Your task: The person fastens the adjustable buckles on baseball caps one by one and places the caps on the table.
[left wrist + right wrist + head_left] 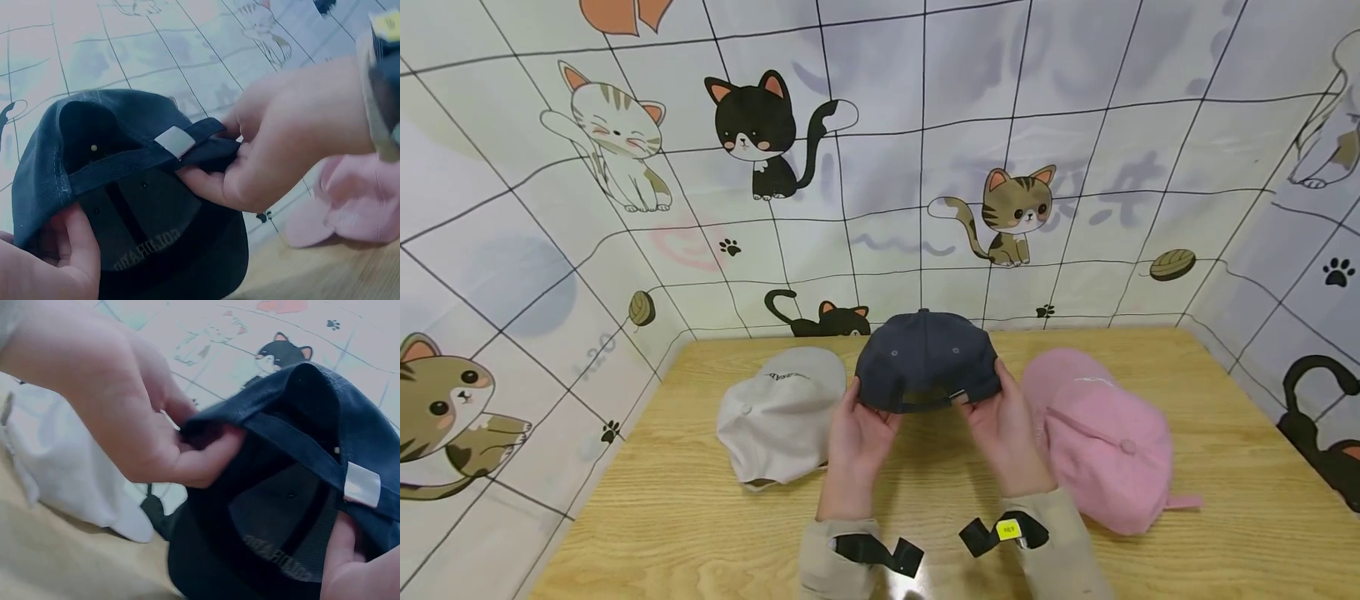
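Note:
A navy baseball cap (925,358) is held up between both hands, its back strap towards me and its brim pointing away. My left hand (861,429) grips the lower left edge, thumb outside and fingers under the rim. On the other side my right hand (1007,425) pinches the edge close to the strap's metal buckle (175,142). The left wrist view looks into the cap's dark inside, past the fabric strap (112,170). A white cap (782,417) lies left of the left hand, and a pink cap (1101,437) lies right of the right hand.
All this is over a light wooden table (700,533). A white cloth wall (880,208) with black grid lines and cartoon cats rises behind it and along both sides. Black straps (880,552) circle the beige sleeves (1060,542).

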Tool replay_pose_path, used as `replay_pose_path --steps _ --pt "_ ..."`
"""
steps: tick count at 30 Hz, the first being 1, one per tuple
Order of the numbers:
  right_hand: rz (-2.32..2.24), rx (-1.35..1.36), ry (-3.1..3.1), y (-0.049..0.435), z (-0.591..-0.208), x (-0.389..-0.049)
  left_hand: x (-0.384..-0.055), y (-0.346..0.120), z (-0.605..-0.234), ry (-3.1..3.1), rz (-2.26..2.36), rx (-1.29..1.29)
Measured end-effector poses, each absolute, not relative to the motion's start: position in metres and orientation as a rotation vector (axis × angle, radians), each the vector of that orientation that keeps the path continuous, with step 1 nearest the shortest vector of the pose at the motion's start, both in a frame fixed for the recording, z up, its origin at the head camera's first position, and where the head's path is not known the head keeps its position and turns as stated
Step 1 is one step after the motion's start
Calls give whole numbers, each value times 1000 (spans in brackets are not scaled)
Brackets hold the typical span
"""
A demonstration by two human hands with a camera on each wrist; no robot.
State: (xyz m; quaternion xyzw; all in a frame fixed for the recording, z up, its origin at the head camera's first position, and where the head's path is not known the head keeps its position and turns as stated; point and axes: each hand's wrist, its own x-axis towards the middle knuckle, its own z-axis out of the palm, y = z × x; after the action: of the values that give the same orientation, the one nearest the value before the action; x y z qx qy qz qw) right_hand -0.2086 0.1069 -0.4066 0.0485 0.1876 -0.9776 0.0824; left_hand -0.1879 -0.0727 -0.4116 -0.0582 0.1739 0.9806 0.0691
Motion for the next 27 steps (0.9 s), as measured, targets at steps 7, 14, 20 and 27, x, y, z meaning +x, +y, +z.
replay_pose_path --steps 7,14,20,27 --pt "-2826 326 642 101 -417 -199 -188 -72 -420 728 2883 -282" --pt "-2776 321 739 102 -429 -191 -191 -72 -432 910 2761 -273" --pt "-2746 354 764 107 -438 -192 -194 -75 -442 1151 2640 -247" --pt "-2712 395 978 112 -444 -194 -194 -77 -445 1411 2540 -260"
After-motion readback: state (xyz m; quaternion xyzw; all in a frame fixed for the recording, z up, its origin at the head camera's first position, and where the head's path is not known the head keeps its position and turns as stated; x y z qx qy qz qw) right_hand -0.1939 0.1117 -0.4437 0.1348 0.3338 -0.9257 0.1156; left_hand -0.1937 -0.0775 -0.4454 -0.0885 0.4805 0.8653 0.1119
